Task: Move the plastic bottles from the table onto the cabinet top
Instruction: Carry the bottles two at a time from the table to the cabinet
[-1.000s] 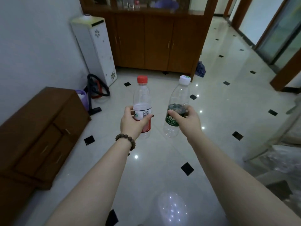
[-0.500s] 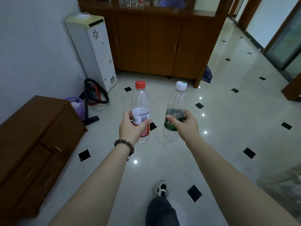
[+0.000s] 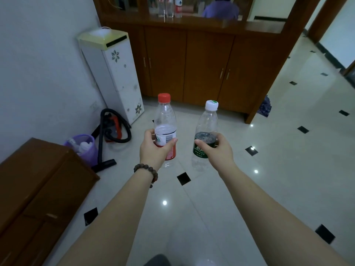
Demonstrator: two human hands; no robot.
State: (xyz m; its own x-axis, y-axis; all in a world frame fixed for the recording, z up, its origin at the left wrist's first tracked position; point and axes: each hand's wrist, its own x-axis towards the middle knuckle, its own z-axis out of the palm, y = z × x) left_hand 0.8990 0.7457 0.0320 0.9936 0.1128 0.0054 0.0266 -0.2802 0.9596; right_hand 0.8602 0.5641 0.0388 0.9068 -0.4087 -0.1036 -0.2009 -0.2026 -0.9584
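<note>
My left hand (image 3: 154, 150) grips a clear plastic bottle with a red cap and red-and-white label (image 3: 164, 120), held upright in front of me. My right hand (image 3: 217, 150) grips a second clear bottle with a white cap and dark green label (image 3: 207, 121), also upright. Both bottles look empty. Ahead stands the brown wooden cabinet (image 3: 207, 70); its top (image 3: 255, 25) carries several bottles (image 3: 169, 7) near the left. The table is out of view.
A white water dispenser (image 3: 113, 73) stands left of the cabinet, with a vacuum cleaner (image 3: 113, 127) and a purple bin (image 3: 84, 148) beside it. A low brown sideboard (image 3: 34, 189) fills the lower left. Glossy tiled floor (image 3: 278, 150) runs between me and the cabinet.
The cabinet has come nearer and grown larger in view as I walk toward it. Both hands keep their bottles upright in the same grip.
</note>
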